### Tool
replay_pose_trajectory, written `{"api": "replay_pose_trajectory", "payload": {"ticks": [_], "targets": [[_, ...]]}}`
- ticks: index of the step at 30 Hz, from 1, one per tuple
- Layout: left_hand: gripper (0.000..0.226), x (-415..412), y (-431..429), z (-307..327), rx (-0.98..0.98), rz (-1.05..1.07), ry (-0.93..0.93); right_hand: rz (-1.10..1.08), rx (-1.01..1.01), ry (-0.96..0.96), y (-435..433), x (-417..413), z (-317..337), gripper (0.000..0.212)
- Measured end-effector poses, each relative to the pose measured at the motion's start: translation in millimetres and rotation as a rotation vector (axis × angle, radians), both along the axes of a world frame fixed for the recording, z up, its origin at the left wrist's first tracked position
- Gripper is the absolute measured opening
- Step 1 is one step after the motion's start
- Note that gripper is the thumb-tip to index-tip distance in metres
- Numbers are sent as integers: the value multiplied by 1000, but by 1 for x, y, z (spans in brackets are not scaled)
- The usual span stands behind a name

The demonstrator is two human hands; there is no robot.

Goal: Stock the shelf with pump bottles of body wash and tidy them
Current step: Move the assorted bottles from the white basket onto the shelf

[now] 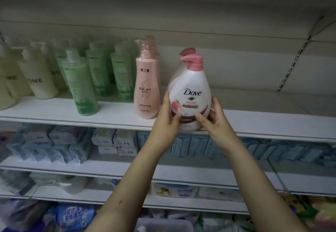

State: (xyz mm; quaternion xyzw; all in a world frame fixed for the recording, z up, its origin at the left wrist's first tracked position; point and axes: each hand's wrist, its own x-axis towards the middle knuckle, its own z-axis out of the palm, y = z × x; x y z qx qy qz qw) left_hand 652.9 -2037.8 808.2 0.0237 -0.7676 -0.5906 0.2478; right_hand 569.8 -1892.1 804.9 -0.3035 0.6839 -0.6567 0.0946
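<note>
Up top, the shelf carries cream and green bottles, then a slim pink bottle; just right of it the Dove bottle stands at the front edge. The left hand and right hand grip its lower sides, fingers curled round it. A careless release could tip it off the lip or onto the pink neighbour. Behind it, a second pump shows only its top, and the small label print is blurred
</note>
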Motion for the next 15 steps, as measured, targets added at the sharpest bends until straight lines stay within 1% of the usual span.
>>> {"api": "replay_pose_trajectory", "payload": {"ticks": [2,8,13,15], "targets": [[67,-3,0,-2,31,-7,1,8,23,-4,0,-4,0,68],[59,-18,-4,0,77,2,-13,18,75,5,-4,-21,3,67],[62,-35,-8,1,65,57,-45,27,116,9,-10,-39,6,62],[63,-42,-9,0,58,74,-61,30,116,5,-12,-46,6,68]]}}
